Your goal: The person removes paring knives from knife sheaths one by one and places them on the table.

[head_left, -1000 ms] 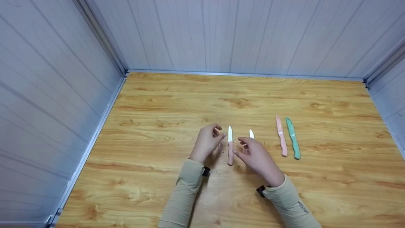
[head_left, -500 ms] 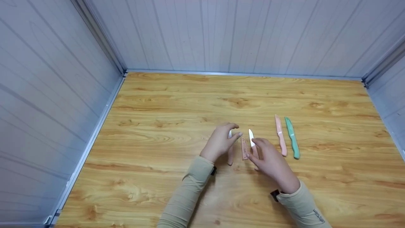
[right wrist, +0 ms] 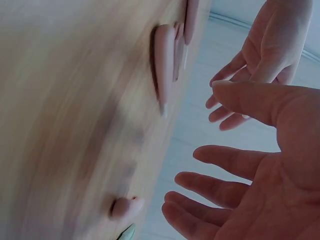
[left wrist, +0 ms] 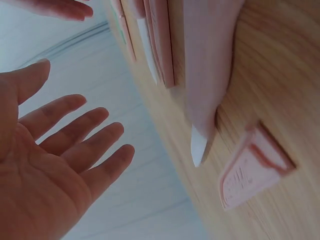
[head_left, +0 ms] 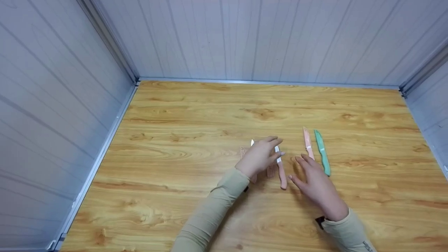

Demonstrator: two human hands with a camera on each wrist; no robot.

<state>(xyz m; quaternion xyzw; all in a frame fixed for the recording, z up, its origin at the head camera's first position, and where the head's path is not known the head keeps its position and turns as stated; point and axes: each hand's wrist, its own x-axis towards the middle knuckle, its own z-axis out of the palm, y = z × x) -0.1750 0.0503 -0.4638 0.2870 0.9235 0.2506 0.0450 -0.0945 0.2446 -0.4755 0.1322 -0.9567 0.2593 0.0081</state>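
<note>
My left hand hovers with spread fingers over two paring knives with pink handles and white blades. The left knife is mostly hidden under it in the head view; the other knife shows its handle and part of its blade. Beside each lies a pink blade sheath: one sheath at the far left, another sheath between the knives. My right hand, fingers apart and holding nothing, is over the table near a sheathed pink knife, whose handle it partly covers. A sheathed green knife lies just right of that.
The wood-grain table is bounded by a pale panel wall at the back, with a metal strip along its foot. Another panel wall rises on the left, and a further one on the right.
Both hands have moved right: the left from beside the left knife to above the pair, the right from the second knife toward the sheathed ones. The knives and sheaths stay where they were.
</note>
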